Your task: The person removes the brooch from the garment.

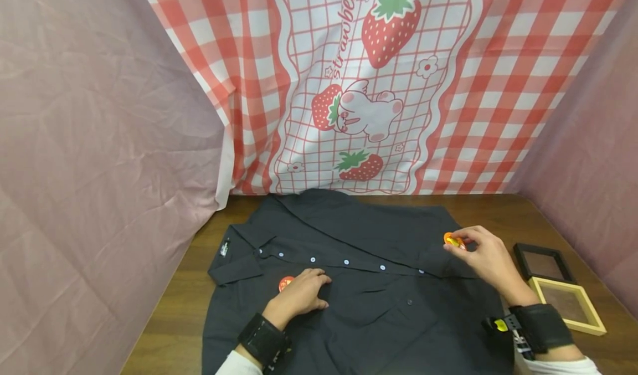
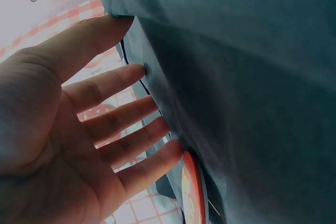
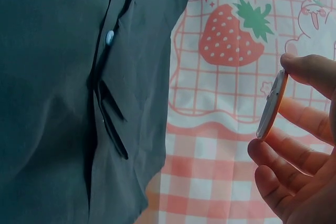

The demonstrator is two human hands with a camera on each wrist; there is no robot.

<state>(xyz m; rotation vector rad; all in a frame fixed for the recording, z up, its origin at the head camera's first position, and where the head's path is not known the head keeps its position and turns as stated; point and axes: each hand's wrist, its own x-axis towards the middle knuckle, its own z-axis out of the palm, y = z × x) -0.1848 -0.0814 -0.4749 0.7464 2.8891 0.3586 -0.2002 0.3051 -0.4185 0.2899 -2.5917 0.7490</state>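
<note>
A dark button-up shirt (image 1: 369,319) lies spread on the wooden table, its collar toward the left and a row of pale buttons across it. My left hand (image 1: 301,293) rests on the shirt with fingers extended, fingertips touching the cloth. Beside that hand, a round red badge (image 1: 285,282) sits on the shirt; in the left wrist view the badge (image 2: 193,190) appears edge-on near the little finger. Above the shirt's right part, my right hand (image 1: 485,253) pinches a round orange pin badge (image 1: 451,241) between thumb and fingers. The right wrist view shows that badge (image 3: 273,106) side-on, its pale back facing the shirt.
On the table (image 1: 174,308) at the right lie a black frame (image 1: 567,265) and a pale yellow frame (image 1: 593,308), touching or nearly so. A strawberry-print checked cloth (image 1: 498,87) hangs behind. Pinkish curtains (image 1: 99,142) enclose both sides.
</note>
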